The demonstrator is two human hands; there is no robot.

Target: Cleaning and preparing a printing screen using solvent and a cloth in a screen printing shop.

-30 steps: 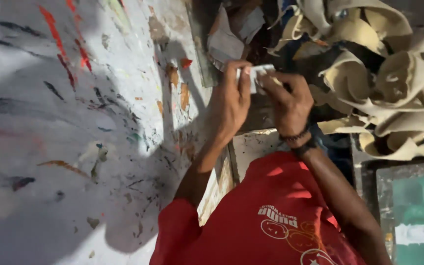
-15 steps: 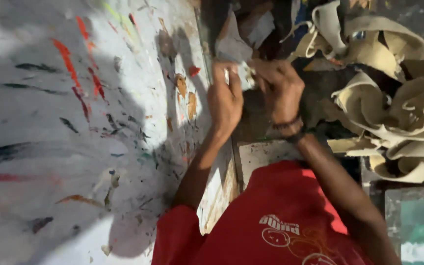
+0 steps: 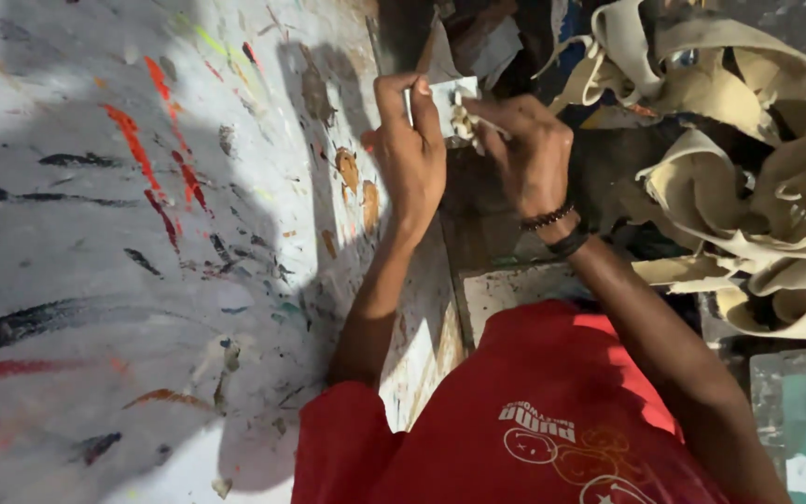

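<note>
Hands meet: left hand (image 3: 412, 154) and right hand (image 3: 524, 154) both pinch a small white piece (image 3: 442, 103), fingers closed.

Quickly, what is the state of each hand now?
Left hand: closed on a small white piece.
Right hand: fingers pinched at the same white piece; exact grip cannot be told.
</note>
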